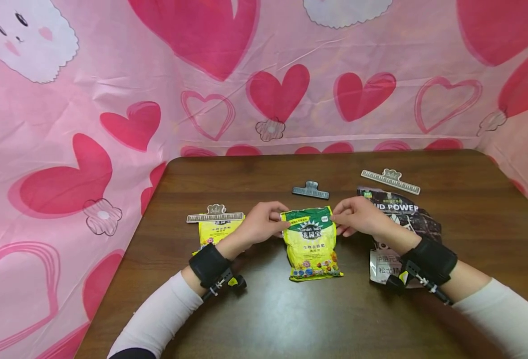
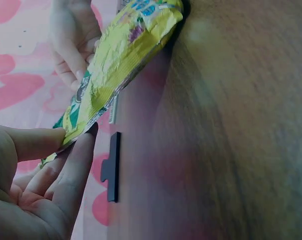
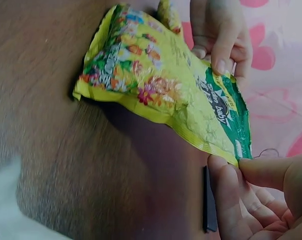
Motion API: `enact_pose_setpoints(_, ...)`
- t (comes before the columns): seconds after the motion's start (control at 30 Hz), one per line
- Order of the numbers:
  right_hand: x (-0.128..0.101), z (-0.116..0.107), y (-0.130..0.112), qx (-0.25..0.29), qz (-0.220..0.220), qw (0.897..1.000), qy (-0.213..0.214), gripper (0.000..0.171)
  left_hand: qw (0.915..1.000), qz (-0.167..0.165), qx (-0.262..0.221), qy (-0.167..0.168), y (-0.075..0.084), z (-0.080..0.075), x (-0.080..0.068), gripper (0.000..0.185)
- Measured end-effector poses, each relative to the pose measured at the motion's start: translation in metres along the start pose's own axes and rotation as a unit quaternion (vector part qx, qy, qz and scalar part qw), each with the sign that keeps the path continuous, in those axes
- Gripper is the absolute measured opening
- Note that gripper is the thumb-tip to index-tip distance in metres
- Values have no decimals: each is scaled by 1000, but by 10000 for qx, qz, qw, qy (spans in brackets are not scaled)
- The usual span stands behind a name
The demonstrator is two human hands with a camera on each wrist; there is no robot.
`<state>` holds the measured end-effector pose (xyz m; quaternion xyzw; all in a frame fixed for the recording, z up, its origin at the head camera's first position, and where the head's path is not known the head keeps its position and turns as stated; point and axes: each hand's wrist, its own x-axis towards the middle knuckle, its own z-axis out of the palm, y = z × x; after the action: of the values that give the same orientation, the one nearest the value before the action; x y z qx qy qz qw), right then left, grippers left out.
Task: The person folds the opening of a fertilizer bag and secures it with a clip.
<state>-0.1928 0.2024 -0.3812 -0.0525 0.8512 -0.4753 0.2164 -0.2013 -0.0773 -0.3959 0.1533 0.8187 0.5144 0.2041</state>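
Observation:
A yellow and green bag (image 1: pixel 312 244) lies in the middle of the brown table (image 1: pixel 291 319), top edge away from me. My left hand (image 1: pixel 281 222) pinches its top left corner and my right hand (image 1: pixel 336 218) pinches its top right corner. In the left wrist view the thumb and fingers of my left hand (image 2: pixel 70 137) clamp the edge of the bag (image 2: pixel 120 65), which is lifted off the wood. In the right wrist view my right hand (image 3: pixel 238 165) nips the green corner of the bag (image 3: pixel 166 85), and my left hand (image 3: pixel 221 37) holds the far corner.
A dark grey clip (image 1: pixel 310 190) lies just behind the bag. At the left sits a second yellow bag (image 1: pixel 216 230) with a silver clip (image 1: pixel 214 215) on its top. A dark bag (image 1: pixel 403 224) lies right, a silver clip (image 1: pixel 391 180) beyond it. Pink heart cloth surrounds the table.

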Motion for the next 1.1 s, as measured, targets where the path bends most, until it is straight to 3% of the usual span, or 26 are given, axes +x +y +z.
enact_pose_setpoints(0.13,-6,1,-5,132,-169,9998,39,29,9999,103,-2,78,2,-5,-6,36)
enact_pose_setpoints(0.27,-10,3,-9,229,-360,9990,146,27,9988,424,140,195,5,-12,-13,34)
enact_pose_setpoints(0.43,-10,8,-13,347,-684,9965,339,21,9939,852,523,465,8,-19,-19,29)
enact_pose_setpoints(0.67,-10,14,-18,423,-1188,9904,571,17,9867,1189,832,734,12,-26,-27,27)
enact_pose_setpoints(1.1,-14,22,-25,160,-1877,9783,867,11,9797,1493,915,973,14,-37,-36,24)
